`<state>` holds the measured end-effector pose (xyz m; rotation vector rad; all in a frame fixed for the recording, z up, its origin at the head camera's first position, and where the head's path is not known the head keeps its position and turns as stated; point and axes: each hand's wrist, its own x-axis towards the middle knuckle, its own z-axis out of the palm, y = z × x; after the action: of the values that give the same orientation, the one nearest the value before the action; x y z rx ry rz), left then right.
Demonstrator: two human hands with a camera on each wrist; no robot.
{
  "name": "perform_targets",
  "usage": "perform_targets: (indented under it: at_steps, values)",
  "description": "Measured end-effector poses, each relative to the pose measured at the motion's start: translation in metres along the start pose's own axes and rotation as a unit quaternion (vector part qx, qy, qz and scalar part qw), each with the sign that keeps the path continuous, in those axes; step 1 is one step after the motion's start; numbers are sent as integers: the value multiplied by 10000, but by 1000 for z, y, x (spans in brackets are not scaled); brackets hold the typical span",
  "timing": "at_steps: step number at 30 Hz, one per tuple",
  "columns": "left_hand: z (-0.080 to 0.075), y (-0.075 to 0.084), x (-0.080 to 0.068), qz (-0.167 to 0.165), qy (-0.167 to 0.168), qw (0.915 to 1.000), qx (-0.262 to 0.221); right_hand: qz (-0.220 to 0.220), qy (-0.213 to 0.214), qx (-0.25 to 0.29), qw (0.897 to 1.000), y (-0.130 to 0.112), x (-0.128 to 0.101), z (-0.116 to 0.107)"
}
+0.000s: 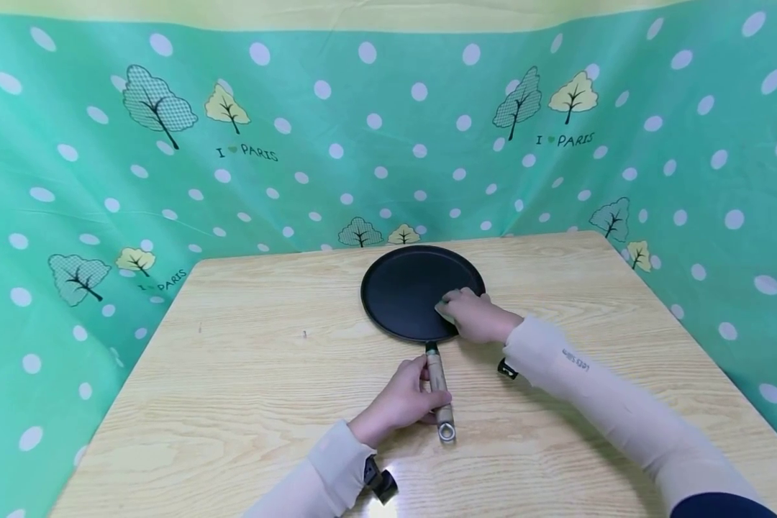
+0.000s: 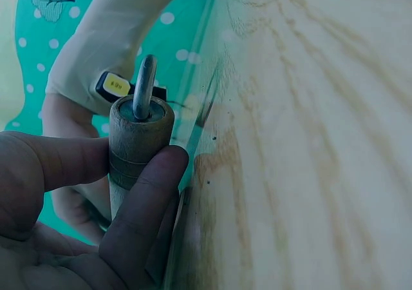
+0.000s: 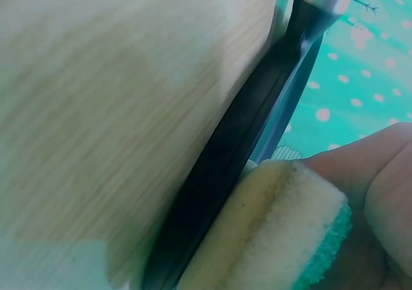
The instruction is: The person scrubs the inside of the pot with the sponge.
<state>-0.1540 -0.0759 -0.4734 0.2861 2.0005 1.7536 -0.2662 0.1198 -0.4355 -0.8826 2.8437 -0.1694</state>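
Observation:
A flat black round pan [image 1: 408,291] with a low rim lies at the back middle of the table, its wooden handle [image 1: 437,381] pointing toward me. My left hand [image 1: 404,399] grips that handle between thumb and fingers near its end, where a metal ring [image 2: 145,87] sticks out. Over the right part of the pan, my right hand [image 1: 475,316] holds a sponge [image 3: 267,222]. The sponge is pale yellow with a green scrubbing side, and it rests against the pan by the rim. In the head view the fingers hide most of it.
The wooden table [image 1: 252,388] has a light grain and a few small dark marks. Behind it and at both sides hangs a green dotted cloth [image 1: 324,115] with printed trees. Dark wrist cameras are strapped beneath both sleeves [image 1: 557,360].

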Motion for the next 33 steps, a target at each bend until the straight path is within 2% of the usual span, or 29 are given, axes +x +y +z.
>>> perform_targets:
  at_steps: [10,18,27,33]
  values:
    - [-2,0,0,-6,-41,10000,31,-293,-19,47,9996,-20,-3,-1]
    - [-1,-1,1,47,-65,10000,-32,-512,-24,102,9986,-35,10,3]
    - [-2,-1,0,110,-92,9999,-6,-910,-99,56,9958,-50,41,-2]
    - [-1,-1,1,94,-85,9999,-30,-841,-313,55,9959,-53,68,-5]
